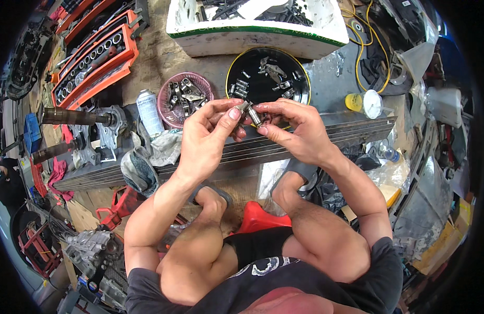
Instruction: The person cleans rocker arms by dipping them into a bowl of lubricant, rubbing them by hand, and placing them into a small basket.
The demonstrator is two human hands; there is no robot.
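Note:
Both hands meet over the front rim of a black round pan (258, 86) with a yellow edge. Between the thumb and fingers of my left hand (213, 125) is a small metal rocker arm (244, 106). My right hand (291, 125) pinches a shiny small metal cylinder (254, 117) right against it; whether the two are joined I cannot tell. Inside the pan lie several short metal cylinders (241, 86) and a cluster of rocker arms (274, 70). To its left, a pink plastic basket (210, 90) holds more rocker arms (189, 96).
Behind the pan stands a white foam box (252, 48) of bolts. A spray can (149, 112) and rags (140, 165) lie left, near an orange socket tray (128, 55) and metal shafts (74, 116). A yellow drink cup (357, 102) and yellow cable (359, 63) are right.

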